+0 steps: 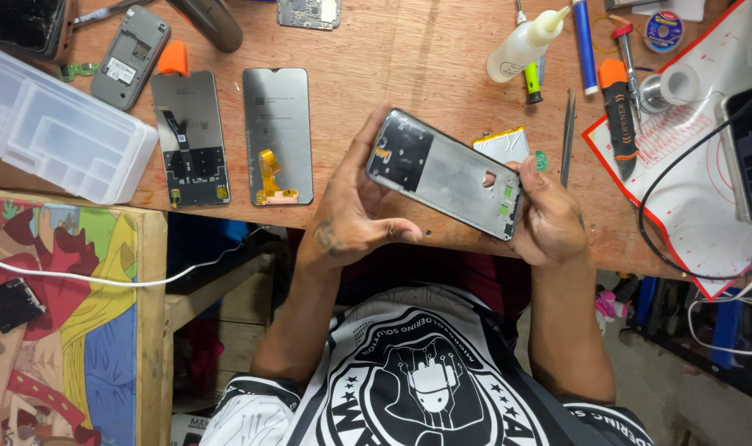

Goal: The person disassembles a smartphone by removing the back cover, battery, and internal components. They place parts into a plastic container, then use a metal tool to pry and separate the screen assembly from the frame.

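Phone frame (pixel 446 172) (tilted) held between left hand (pixel 355 216) and right hand (pixel 549 219).

Phone frame (pixel 446 172) between both hands (pixel 351 211)

Two phone screens (pixel 236 136) side by side, clear plastic organiser (pixel 58 136), glue bottle (pixel 524 45), tweezers (pixel 567 136), orange-handled knife (pixel 619 116).

The person wears a black and white short-sleeved jersey (pixel 425 380) with a round white emblem on the chest, ringed by lettering and small stars. Both forearms are bare. The left hand (pixel 355 211) carries 1 small dark tattoo near the wrist; the right hand (pixel 549 219) is unmarked.
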